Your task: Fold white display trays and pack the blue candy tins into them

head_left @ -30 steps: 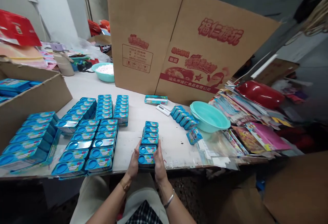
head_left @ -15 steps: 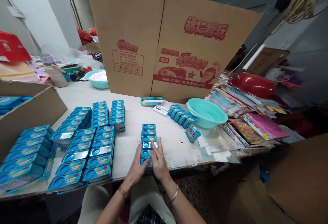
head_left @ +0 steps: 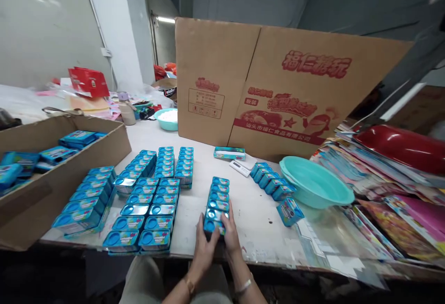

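A single-file row of small blue candy boxes [head_left: 218,196] with round-marked tops stands at the table's front edge. My left hand [head_left: 204,247] is closed against the left side of its near end, thumb by the front box. Opposite it, my right hand [head_left: 231,235] presses the right side, with a finger over the nearest tops. The fingers under the near end are partly hidden. To the left stand more rows of the same blue boxes [head_left: 158,223]. A shorter row [head_left: 273,181] and one separate blue box [head_left: 289,211] are on the right.
A teal basin [head_left: 316,183] sits at the right beside stacked printed sheets [head_left: 378,169]. A large carton [head_left: 292,95] stands along the back. Near it lie a white digital device [head_left: 239,168] and a flat blue box [head_left: 229,152]. An open carton [head_left: 69,165] holds blue boxes at far left.
My view has swung left and the scene shifts rightward in it. My hands have moved to the near end of the row, which now looks slightly slanted.
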`<state>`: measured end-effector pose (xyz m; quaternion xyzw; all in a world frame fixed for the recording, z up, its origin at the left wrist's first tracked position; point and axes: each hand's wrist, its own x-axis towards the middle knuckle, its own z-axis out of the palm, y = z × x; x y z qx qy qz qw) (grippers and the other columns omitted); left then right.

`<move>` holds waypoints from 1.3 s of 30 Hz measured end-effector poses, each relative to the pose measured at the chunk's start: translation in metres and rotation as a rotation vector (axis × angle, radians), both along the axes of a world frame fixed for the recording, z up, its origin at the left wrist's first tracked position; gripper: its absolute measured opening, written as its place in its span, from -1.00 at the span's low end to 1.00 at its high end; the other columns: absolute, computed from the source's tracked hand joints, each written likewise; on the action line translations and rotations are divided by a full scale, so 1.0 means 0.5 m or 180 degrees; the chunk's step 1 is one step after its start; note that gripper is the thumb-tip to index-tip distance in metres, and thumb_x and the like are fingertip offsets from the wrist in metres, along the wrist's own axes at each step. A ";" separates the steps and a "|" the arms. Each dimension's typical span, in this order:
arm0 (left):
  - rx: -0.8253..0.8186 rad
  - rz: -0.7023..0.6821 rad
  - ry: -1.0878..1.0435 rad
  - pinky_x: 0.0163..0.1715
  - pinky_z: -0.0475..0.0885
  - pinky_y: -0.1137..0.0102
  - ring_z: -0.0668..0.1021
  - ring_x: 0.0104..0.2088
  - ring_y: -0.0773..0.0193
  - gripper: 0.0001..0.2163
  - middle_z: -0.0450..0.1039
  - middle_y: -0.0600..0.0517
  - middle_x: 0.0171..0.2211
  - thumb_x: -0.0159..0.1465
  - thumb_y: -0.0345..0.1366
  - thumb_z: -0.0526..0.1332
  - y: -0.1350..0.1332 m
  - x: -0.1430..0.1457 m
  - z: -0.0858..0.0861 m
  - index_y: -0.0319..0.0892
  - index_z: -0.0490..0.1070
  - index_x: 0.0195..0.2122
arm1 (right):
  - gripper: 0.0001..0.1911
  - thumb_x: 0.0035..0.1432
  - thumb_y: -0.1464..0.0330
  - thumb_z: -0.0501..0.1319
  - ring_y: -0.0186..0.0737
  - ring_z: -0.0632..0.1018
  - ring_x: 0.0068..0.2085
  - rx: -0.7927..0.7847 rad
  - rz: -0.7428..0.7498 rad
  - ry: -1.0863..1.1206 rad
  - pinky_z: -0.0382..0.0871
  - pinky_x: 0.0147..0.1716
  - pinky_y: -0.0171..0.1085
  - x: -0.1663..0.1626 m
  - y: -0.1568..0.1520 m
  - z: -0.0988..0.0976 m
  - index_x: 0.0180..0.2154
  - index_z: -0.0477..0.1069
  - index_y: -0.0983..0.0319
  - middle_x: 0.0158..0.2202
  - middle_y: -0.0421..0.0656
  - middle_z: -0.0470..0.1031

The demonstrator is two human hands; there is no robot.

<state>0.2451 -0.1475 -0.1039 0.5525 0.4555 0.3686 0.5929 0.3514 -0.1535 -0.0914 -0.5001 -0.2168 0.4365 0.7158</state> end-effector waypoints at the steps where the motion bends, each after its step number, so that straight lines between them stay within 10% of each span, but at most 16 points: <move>1: -0.0029 0.0099 0.0018 0.35 -0.07 0.19 -0.08 0.40 -0.01 -0.09 -0.26 -0.31 0.41 0.20 0.17 0.13 0.032 0.013 0.020 -0.32 -0.25 0.36 | -0.14 0.14 0.11 0.23 -0.08 0.38 0.20 0.0042 -0.0040 -0.0034 0.28 0.17 -0.06 -0.001 0.043 0.008 0.36 -0.08 0.11 0.31 -0.07 0.19; 6: 0.0403 0.1093 0.0485 0.34 -0.05 0.10 -0.10 0.39 -0.09 -0.02 -0.28 -0.43 0.38 0.18 0.10 0.18 0.109 0.073 0.079 -0.46 -0.34 0.35 | -0.29 0.20 0.02 0.11 -0.15 0.44 0.12 0.0349 0.0314 -0.0362 0.30 0.14 -0.07 0.030 0.234 0.030 0.31 0.10 0.14 0.20 -0.11 0.37; 14: 0.1400 -0.0727 0.1059 0.29 0.11 0.02 0.27 0.27 -0.05 -0.44 0.30 -0.19 0.22 0.21 -0.05 0.17 0.069 0.074 -0.055 -0.19 0.27 0.20 | -0.53 0.20 0.19 0.18 -0.04 0.36 0.18 -0.0677 0.0097 -0.3868 0.17 0.21 -0.12 0.245 0.287 0.024 0.09 0.42 0.26 0.13 0.03 0.41; 20: 0.1143 -0.0420 0.1159 0.33 0.01 0.18 0.10 0.36 -0.04 -0.18 0.00 -0.31 0.36 0.14 -0.06 0.17 0.170 0.133 -0.068 -0.42 -0.03 0.34 | -0.30 0.14 0.42 0.19 0.18 -0.05 0.37 -0.1869 -0.0103 -0.5392 -0.20 0.27 0.15 0.421 0.420 0.144 0.30 0.09 0.41 0.38 0.19 -0.05; 23: 0.0899 -0.0175 0.1045 0.34 -0.05 0.25 0.01 0.39 0.02 -0.11 -0.13 -0.28 0.39 0.15 -0.01 0.15 0.188 0.146 -0.068 -0.43 -0.18 0.37 | -0.47 0.16 0.52 0.09 0.19 0.02 0.36 -0.2292 0.0294 -0.5989 -0.29 0.25 0.22 0.443 0.442 0.171 0.18 0.29 0.46 0.31 0.25 0.12; 27: 0.0601 -0.0115 0.0742 0.36 -0.15 0.29 -0.07 0.40 0.11 -0.14 -0.19 -0.23 0.41 0.21 0.09 0.07 0.192 0.139 -0.061 -0.40 -0.17 0.37 | -0.68 0.13 0.55 0.08 0.15 0.42 0.11 -0.2162 0.0784 -0.6143 -0.10 0.22 0.15 0.371 0.351 0.151 -0.17 0.55 0.40 -0.09 0.21 0.54; 32: -0.0062 -0.0034 0.0414 0.35 -0.06 0.27 0.06 0.38 0.09 -0.25 -0.02 -0.23 0.38 0.26 0.14 -0.04 0.203 0.131 -0.033 -0.34 0.00 0.32 | -0.76 0.11 0.36 0.18 0.06 0.55 -0.18 -0.1848 0.1092 -0.5828 0.32 -0.08 0.00 0.166 0.094 0.076 -0.27 0.54 0.37 -0.26 0.14 0.56; 35: 0.0202 0.0141 0.0646 0.35 -0.05 0.19 0.07 0.37 0.04 -0.27 -0.01 -0.26 0.37 0.27 0.13 -0.04 0.189 0.152 -0.001 -0.33 0.04 0.30 | -0.83 0.12 0.30 0.22 -0.01 0.54 -0.15 -0.1083 0.0542 -0.4807 0.33 -0.03 -0.04 0.099 -0.041 0.036 -0.25 0.49 0.24 -0.24 -0.02 0.55; 39: 0.1288 0.0111 0.0788 0.33 -0.04 0.07 0.04 0.37 -0.01 -0.27 0.02 -0.27 0.35 0.26 0.10 0.06 0.171 0.238 0.065 -0.30 0.02 0.31 | -0.70 0.25 0.20 0.14 -0.07 0.48 0.02 -0.0714 -0.1010 -0.3414 0.34 0.03 -0.14 0.184 -0.137 0.019 -0.05 0.39 0.19 -0.03 -0.03 0.49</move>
